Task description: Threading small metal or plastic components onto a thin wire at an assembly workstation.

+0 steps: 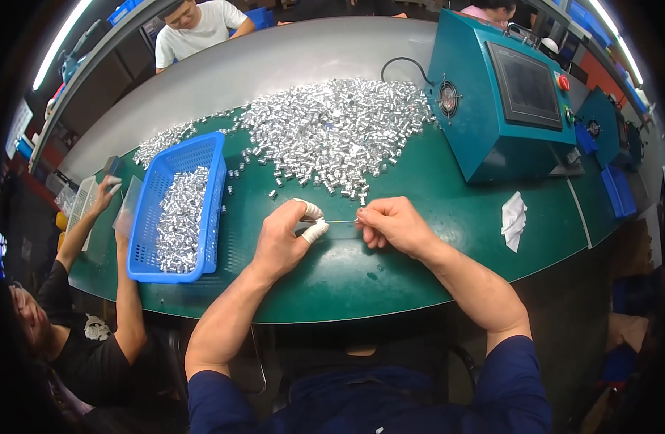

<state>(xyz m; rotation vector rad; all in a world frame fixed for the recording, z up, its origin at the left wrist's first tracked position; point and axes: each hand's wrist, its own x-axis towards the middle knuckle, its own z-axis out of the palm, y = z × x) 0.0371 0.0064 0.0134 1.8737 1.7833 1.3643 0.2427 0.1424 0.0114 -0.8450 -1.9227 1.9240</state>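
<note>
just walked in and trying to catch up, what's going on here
A person sits or stands at a green-topped table, pinching a thin rod between both hands: the left hand, with white coverings on finger and thumb, at one end, the right hand at the other. Ahead lies a heap of small silvery metal parts; more fill a blue plastic basket to the left. A teal machine stands right. Two co-workers are nearby.

Metal pieces (332, 130) look shiny, the basket (166, 277) plastic.
</note>
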